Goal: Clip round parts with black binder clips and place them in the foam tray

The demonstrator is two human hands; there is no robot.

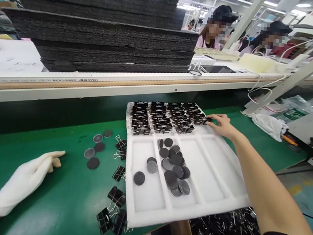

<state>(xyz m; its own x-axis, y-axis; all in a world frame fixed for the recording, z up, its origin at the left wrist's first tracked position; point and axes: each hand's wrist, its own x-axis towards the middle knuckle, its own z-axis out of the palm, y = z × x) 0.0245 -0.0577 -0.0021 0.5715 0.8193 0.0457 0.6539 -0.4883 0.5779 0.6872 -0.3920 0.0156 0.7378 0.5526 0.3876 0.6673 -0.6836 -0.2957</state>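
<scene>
Binder clip (208, 120), held at the far right corner of the white tray (156, 216). Nearest, loose clips (222, 234) lie below the tray's near edge, which overhangs the green table (58, 204). The gloved left hand (25, 181), open with fingers extended, has open surface around it; dark discs (93, 163) lie between it and the tray. Farther, the right hand (223, 126) pinches the clip beside clip rows (160, 118). Beyond runs the shelf edge (126, 85).

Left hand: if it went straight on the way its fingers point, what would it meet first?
Probably the leftmost grey disc, just ahead of the gloved left hand; the hand's height above the green tabletop is unclear, so it might pass over.
</scene>
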